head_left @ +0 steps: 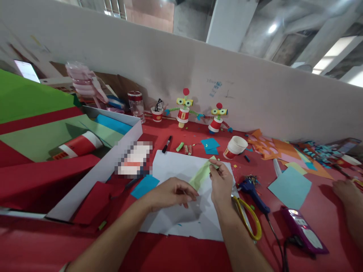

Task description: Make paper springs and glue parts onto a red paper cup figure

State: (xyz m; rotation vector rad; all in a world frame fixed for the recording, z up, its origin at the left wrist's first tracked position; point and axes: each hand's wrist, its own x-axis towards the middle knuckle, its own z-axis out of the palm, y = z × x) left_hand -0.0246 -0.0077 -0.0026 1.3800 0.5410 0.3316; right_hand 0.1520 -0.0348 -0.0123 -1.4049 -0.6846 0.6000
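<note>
Both my hands hold a light green paper strip (pixel 200 175) above a white sheet (pixel 176 166) on the red table. My left hand (pixel 172 192) pinches the strip's near end, fingers closed. My right hand (pixel 221 181) grips its far end between thumb and fingers. Yellow-handled scissors (pixel 249 217) lie just right of my right wrist.
A blue glue gun (pixel 253 192), a purple device (pixel 303 228), a black marker (pixel 167 144), a paper cup (pixel 235 146) and paper scraps (pixel 289 187) lie around. Two cup robots (pixel 183 111) stand at the wall. A box of coloured sheets (pixel 93 172) sits left. Another person's hand (pixel 347 192) rests at right.
</note>
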